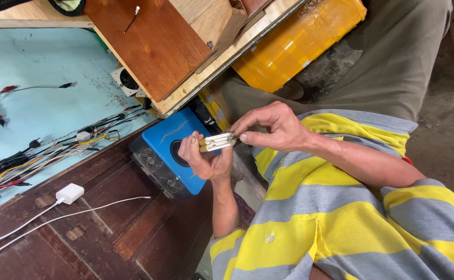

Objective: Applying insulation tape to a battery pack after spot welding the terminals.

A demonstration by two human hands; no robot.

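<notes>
**Both hands close on a small pale part above the blue box**

Right now a small pale part [217,141], slim and whitish with a yellowish end, sits level between the two hands, just above the corner of a blue box [171,148]. From where the camera looks, the hand on the left of the picture [206,158] comes up from below, palm turned upward, thumb and forefinger pinched on the part's near end. The other hand [273,126] reaches across from the right, wrist bent, fingertips clamped on the far end. (Which is the person's own left or right I take from the sleeves: the yellow-and-grey striped shirt [341,218] fills the lower right.)

That blue box has a dark round mark on its top and grey vented sides, and it rests on a dark wooden table [107,228]. Beside it a white charger block [70,193] trails two white cables. Further left, a tangle of coloured wires [40,155] lies on a pale blue sheet [40,62]. Behind, a yellow taped package [294,41] leans under a wooden board [157,44].
</notes>
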